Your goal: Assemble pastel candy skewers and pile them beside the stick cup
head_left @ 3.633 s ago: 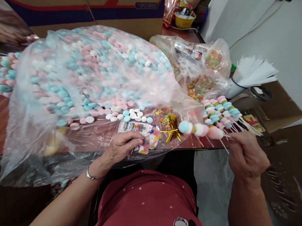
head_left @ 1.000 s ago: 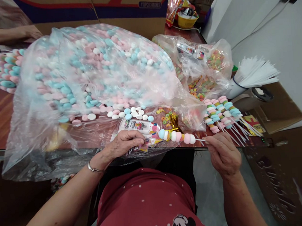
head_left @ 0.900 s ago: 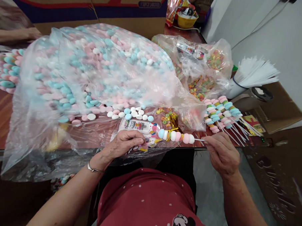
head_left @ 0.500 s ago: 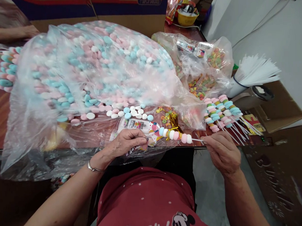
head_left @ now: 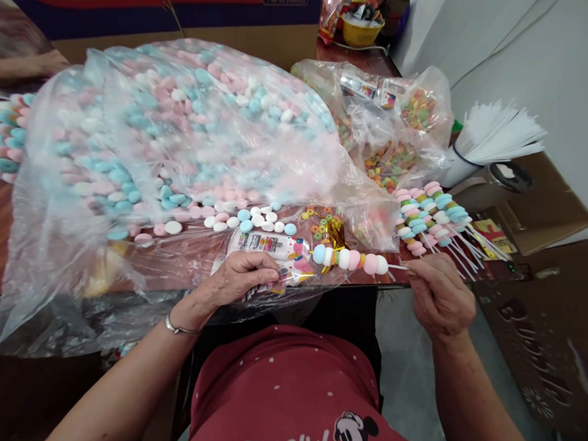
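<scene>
My right hand (head_left: 441,295) pinches the bare end of a white stick threaded with marshmallows (head_left: 349,259) in blue, white and pink, with small gummy rings between some of them. The skewer lies nearly level, its blue end pointing left. My left hand (head_left: 242,278) has thumb and forefinger closed on the edge of a printed clear packaging bag (head_left: 292,269) lying at the table's front edge. The skewer's tip is close to that bag; whether it is inside, I cannot tell. Gold twist ties (head_left: 334,235) sit in a bunch just behind the skewer.
A huge clear bag of marshmallows (head_left: 187,127) covers the left and middle. Loose marshmallows (head_left: 257,217) lie before it. At right are finished skewers (head_left: 430,216), bags of gummy rings (head_left: 393,161), a cup of white sticks (head_left: 499,133) and a mug (head_left: 492,182). Another person's hand (head_left: 51,64) shows far left.
My right hand has shifted slightly right with the skewer. My left hand has moved slightly left, still pinching the bag's edge. The whole view has drifted a little.
</scene>
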`<state>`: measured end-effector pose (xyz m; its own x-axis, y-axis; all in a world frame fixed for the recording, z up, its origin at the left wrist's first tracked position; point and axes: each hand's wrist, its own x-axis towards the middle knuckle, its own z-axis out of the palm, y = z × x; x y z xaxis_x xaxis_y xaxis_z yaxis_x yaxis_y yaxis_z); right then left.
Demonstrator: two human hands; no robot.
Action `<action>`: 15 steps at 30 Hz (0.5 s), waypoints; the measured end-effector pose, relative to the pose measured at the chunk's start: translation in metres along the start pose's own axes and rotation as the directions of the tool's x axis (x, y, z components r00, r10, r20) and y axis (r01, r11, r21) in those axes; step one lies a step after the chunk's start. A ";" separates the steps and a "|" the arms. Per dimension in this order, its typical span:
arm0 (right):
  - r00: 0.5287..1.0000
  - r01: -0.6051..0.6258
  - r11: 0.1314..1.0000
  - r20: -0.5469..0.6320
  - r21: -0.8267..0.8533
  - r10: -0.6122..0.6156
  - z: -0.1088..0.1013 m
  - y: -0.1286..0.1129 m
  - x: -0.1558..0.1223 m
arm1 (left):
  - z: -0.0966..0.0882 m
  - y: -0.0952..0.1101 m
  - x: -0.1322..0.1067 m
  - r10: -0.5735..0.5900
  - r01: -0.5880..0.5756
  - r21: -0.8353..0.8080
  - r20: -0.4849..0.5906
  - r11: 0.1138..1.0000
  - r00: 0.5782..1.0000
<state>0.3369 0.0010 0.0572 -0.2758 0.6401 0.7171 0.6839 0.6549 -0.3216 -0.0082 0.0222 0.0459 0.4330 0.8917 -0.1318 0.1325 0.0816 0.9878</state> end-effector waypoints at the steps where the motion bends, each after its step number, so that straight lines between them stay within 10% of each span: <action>1: 1.000 0.005 1.000 -0.001 -0.008 -0.005 0.000 0.000 -0.001 | 0.000 0.000 0.000 -0.011 0.011 -0.010 0.003 1.000 1.000; 15: 0.997 0.061 0.997 0.044 -0.051 -0.059 0.000 0.000 -0.004 | 0.000 -0.006 -0.001 -0.048 0.049 -0.066 0.028 0.997 0.998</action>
<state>0.3378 -0.0014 0.0541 -0.3454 0.6174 0.7067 0.6995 0.6715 -0.2448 -0.0098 0.0210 0.0398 0.4508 0.8741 -0.1811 0.0951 0.1547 0.9834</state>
